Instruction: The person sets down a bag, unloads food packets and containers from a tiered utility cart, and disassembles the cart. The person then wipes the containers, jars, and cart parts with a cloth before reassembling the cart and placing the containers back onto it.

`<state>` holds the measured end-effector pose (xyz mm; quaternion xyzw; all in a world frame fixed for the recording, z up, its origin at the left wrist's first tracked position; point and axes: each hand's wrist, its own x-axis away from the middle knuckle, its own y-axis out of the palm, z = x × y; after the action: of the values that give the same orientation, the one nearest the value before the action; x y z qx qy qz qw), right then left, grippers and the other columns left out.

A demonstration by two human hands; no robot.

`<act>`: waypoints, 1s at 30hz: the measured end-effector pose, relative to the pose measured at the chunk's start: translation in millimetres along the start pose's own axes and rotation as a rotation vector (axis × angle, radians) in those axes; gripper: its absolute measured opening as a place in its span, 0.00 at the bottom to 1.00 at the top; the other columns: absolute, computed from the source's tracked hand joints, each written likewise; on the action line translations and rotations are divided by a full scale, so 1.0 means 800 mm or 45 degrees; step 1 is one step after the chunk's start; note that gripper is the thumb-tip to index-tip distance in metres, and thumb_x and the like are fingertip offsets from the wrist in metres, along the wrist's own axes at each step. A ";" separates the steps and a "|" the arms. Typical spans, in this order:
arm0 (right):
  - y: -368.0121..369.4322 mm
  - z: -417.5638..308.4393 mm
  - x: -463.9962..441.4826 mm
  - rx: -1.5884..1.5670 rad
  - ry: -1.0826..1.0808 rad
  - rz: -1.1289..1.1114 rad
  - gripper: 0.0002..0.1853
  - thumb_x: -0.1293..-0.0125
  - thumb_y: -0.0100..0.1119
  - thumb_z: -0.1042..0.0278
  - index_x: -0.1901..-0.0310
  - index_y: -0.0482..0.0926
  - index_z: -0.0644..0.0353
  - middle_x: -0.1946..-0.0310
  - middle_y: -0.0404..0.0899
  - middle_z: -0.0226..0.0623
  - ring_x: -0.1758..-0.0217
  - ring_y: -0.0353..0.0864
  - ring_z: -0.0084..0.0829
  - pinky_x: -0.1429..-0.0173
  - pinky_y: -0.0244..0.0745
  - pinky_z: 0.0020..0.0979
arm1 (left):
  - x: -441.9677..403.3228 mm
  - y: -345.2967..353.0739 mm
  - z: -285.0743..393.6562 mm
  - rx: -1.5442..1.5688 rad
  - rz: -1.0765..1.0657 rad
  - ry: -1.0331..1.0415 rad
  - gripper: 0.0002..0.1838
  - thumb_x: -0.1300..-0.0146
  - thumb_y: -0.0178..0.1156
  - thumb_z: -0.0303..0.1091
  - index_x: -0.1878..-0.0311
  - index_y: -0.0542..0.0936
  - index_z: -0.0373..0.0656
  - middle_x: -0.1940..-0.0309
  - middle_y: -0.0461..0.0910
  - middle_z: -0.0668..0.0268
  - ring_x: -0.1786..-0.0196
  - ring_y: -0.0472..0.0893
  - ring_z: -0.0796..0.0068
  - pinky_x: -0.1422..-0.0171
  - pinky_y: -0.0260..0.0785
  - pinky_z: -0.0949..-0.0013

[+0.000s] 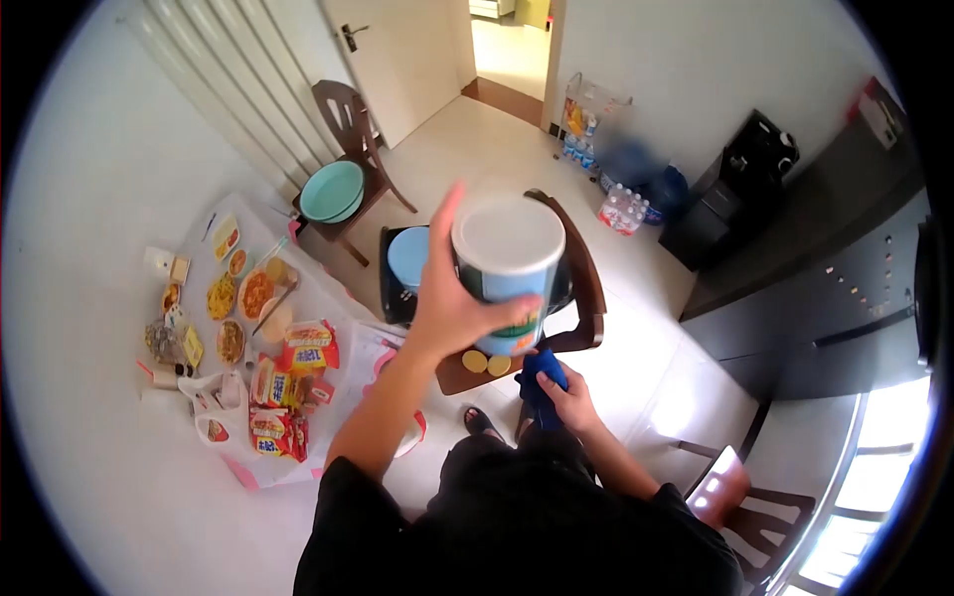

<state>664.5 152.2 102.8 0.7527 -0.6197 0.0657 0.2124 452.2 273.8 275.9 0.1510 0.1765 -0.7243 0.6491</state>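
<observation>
My left hand (444,304) is wrapped round the side of a large can (509,238) with a pale plastic lid and a blue and green printed body. The can is raised in front of me, slightly tilted, with its lid up. Lower and to the right, my right hand (572,397) grips a bunched blue cloth (542,389). Below the can, two round yellowish discs (487,364) lie on the seat of a wooden chair (452,375). Behind my left hand, a round light-blue item (407,256) shows in a black container, partly hidden.
At left, a covered table (338,382) bears food dishes, red and yellow snack packets (281,382) and a white divided container (216,405). A second chair (373,169) holds green basins (333,191). Bottled drinks (623,209) stand by the wall. Another chair (765,521) is at lower right.
</observation>
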 end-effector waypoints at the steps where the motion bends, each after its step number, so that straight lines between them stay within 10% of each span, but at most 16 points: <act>1: -0.010 0.000 0.004 0.035 -0.018 0.014 0.22 0.22 0.58 0.67 0.31 0.75 0.63 0.47 0.82 0.32 0.47 0.78 0.22 0.39 0.74 0.28 | -0.019 0.011 -0.001 -0.005 0.003 -0.003 0.67 0.59 0.86 0.37 0.18 0.52 0.41 0.34 0.75 0.54 0.32 0.76 0.59 0.25 0.66 0.57; 10: -0.071 0.010 0.011 0.173 -0.037 0.054 0.22 0.23 0.60 0.66 0.31 0.77 0.60 0.49 0.84 0.31 0.48 0.78 0.22 0.39 0.74 0.28 | -0.083 0.058 -0.025 -0.870 -0.087 0.223 0.57 0.64 0.87 0.39 0.26 0.70 0.42 0.42 0.80 0.54 0.39 0.81 0.55 0.34 0.75 0.56; 30: -0.093 -0.003 -0.018 0.338 0.046 -0.088 0.22 0.23 0.62 0.60 0.35 0.78 0.63 0.53 0.85 0.39 0.51 0.83 0.31 0.42 0.78 0.33 | -0.084 0.050 -0.079 -0.929 -0.136 0.056 0.60 0.63 0.86 0.46 0.25 0.68 0.39 0.40 0.80 0.56 0.36 0.79 0.53 0.29 0.69 0.56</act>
<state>733.5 176.5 82.3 0.7939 -0.5753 0.1531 0.1241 498.7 358.6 247.2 -0.0841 0.4447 -0.6433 0.6175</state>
